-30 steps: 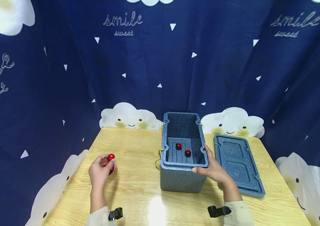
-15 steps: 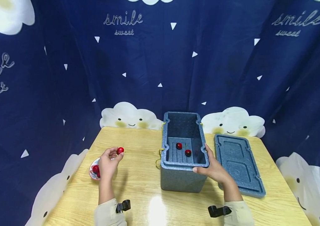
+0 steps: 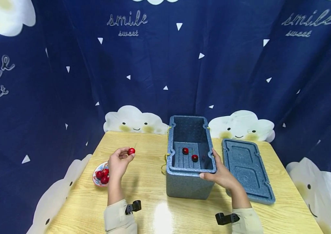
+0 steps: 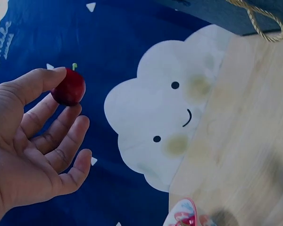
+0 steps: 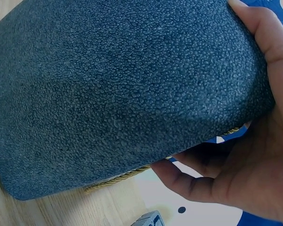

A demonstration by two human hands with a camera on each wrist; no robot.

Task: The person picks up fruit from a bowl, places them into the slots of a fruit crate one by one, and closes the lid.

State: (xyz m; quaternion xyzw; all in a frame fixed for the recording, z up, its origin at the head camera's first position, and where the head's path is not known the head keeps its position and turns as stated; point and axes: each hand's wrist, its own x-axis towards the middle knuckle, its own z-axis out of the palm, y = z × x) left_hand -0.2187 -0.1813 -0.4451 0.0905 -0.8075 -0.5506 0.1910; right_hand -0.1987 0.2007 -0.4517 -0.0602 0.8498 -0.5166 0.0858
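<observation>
- Head view: our left hand (image 3: 119, 166) pinches a cherry (image 3: 131, 151) above the table (image 3: 149, 172), between plate (image 3: 98, 167) and box (image 3: 187, 188).
- Our right hand (image 3: 223, 175) grips the box's near right corner.
- Risk: round cherry, fingertip pinch; it could slip and roll.
</observation>
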